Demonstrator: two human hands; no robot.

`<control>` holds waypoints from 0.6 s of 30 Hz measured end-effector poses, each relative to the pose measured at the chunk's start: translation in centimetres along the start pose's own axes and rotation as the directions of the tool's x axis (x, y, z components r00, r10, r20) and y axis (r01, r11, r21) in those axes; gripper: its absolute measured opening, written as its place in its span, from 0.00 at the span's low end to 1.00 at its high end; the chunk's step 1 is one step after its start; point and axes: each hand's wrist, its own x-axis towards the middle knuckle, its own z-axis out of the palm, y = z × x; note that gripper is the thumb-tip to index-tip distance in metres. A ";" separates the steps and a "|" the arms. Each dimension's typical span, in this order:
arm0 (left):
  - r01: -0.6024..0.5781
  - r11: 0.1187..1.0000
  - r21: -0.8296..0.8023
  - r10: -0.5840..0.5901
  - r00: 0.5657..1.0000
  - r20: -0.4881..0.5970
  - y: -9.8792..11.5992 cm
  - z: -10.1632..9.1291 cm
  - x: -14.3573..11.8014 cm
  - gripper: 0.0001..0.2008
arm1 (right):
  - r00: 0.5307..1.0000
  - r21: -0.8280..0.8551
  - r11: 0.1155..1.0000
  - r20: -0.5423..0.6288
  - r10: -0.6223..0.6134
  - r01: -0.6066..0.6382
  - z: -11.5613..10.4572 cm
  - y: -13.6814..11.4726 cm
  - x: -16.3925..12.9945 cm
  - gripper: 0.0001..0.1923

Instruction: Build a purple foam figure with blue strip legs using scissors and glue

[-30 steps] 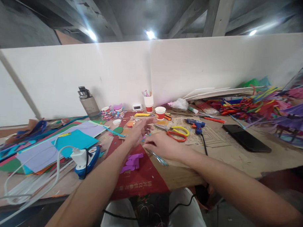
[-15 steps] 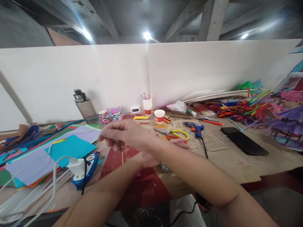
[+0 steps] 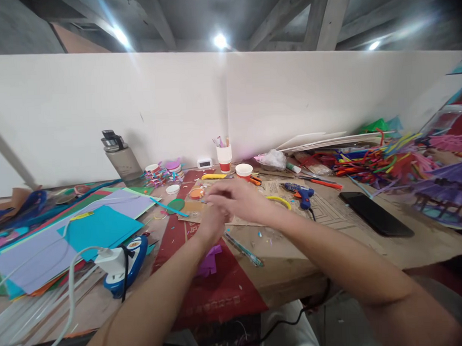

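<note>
Hands meet above cardboard, scissors beside.

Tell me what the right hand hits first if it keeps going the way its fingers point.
The right hand points left across the table; probably the left hand just under it, then the green oval cutout. Depth is unclear.

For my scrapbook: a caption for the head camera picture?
Two hands, left hand and right hand, meet over a cluttered craft table.

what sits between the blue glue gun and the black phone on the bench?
Head view: nothing stands between the glue gun and the phone. That stretch is bare brown cardboard with line markings on it.
</note>
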 end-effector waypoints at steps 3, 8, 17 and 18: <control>0.052 0.939 -0.339 -0.018 0.994 0.105 -0.3 -0.8 -0.8 0.21 | 0.986 -0.286 0.948 -0.125 0.108 -0.140 -4.7 3.4 -3.2 0.10; 0.163 0.758 -0.631 0.012 0.964 0.264 -0.3 -0.5 -1.6 0.24 | 0.830 -0.809 0.299 -0.361 0.426 -0.506 -10.8 7.4 -9.2 0.13; 0.119 0.859 -0.498 0.031 0.959 0.282 -0.2 0.0 -2.1 0.23 | 0.618 -0.848 -0.026 -0.405 0.674 -0.529 -10.6 10.2 -12.1 0.19; 0.114 0.861 -0.495 0.030 0.961 0.275 -0.2 -0.1 -2.0 0.23 | 0.617 -0.846 -0.021 -0.405 0.675 -0.532 -10.7 10.4 -12.1 0.17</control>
